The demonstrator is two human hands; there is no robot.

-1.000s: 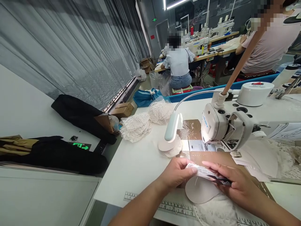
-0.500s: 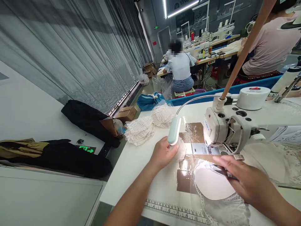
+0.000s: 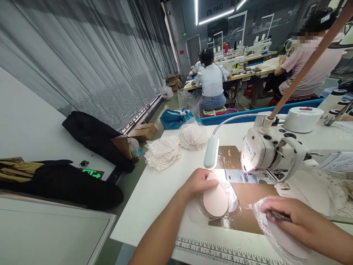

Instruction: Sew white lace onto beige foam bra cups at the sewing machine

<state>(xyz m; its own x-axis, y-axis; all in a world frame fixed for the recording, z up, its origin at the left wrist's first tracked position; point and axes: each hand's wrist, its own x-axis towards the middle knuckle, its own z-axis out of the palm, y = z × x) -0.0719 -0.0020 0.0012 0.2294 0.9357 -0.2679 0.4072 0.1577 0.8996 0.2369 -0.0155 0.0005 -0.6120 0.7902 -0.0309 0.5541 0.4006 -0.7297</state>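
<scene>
My left hand (image 3: 197, 182) pinches the top of a pale pink bra cup (image 3: 216, 201) with white lace along its right side, just below the small lamp (image 3: 211, 152). The cup is held over the brown-taped patch (image 3: 239, 217) of the table. My right hand (image 3: 292, 217) is closed on dark thread snips (image 3: 281, 216), mostly hidden by the fingers. Its fingertips also grip the edge of a second lace-trimmed cup (image 3: 286, 239) near the table front. The sewing machine (image 3: 252, 151) stands behind both hands.
Two piles of lace pieces, the left pile (image 3: 163, 152) and the right pile (image 3: 192, 136), lie at the back left. A ruler strip (image 3: 220, 254) runs along the front edge. More lace (image 3: 340, 191) lies at right. Co-workers sit beyond the blue edge.
The lace-trimmed cup in my right hand has moved right, away from the machine front. My left hand has brought a pale pink cup forward from beneath the lamp. The view has shifted slightly.
</scene>
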